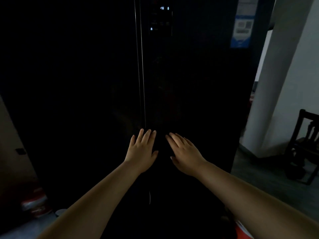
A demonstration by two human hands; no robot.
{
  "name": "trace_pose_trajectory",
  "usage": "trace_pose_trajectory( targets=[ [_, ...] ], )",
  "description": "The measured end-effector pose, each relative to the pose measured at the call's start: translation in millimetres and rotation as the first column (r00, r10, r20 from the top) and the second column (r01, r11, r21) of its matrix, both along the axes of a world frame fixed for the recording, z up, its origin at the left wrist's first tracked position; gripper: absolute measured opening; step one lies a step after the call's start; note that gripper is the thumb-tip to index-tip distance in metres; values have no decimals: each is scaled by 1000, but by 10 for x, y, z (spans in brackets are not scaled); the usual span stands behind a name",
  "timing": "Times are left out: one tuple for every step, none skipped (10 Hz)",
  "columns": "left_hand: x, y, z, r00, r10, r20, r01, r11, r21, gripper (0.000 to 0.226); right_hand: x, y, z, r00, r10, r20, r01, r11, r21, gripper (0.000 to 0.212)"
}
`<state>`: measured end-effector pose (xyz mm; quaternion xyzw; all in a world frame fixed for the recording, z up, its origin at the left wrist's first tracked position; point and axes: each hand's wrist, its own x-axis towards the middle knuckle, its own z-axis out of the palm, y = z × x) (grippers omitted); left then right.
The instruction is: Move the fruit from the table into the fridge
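Hands reaching flat toward closed, dark fridge doors, holding nothing.

Fingers of the left hand (142,150) are lying straight and close together, tips near the door seam (141,66); the right hand (183,152) is doing likewise on the right door, thumb spread. Both arms are stretching forward, palms facing the fridge (198,83). No fruit is showing anywhere. Opening likely needs fingertips hooking the door edge by the seam, then pulling evenly outward.

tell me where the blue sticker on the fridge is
In the head view the blue sticker sits at the upper right of the fridge, right of the lit display.
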<state>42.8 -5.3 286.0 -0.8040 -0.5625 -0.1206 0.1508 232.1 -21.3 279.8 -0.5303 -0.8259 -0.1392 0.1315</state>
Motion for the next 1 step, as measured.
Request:
trace_pose_trajectory(
  targets=[
    [141, -194, 118, 998, -15, 61, 14, 1000, 20, 71, 200, -167, 158, 999, 48, -21, -48, 999, -2, 73]
  ],
)
